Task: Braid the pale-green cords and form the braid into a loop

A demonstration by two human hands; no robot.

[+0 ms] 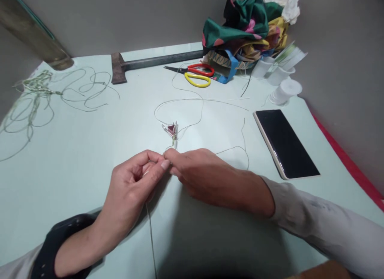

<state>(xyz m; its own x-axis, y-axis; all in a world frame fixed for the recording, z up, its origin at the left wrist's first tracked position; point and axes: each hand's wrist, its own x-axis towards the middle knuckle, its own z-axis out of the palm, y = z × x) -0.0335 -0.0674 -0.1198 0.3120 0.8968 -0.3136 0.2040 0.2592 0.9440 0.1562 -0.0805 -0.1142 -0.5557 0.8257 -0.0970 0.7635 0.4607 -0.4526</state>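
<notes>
My left hand [135, 181] has its thumb and index finger pinched together on a thin cord. Against those fingertips my right hand [207, 173] is closed too, its fingers partly hidden beneath it; it appears to grip the same cord. Just beyond the fingers lies a small knotted cord piece [174, 141], with metal pins and a dark red triangular bit [171, 129] at its far end. Loose pale green cord [180, 99] loops across the table past it. Another pale strand [151, 235] runs from under my left hand toward the near edge.
A tangle of green cord [42, 85] lies at left. Along the back are a hammer-like tool [119, 69], scissors [198, 79] with red and yellow handles, and a basket [220, 59] of coloured cloth. White spools [286, 90] and a phone [286, 145] are on the right.
</notes>
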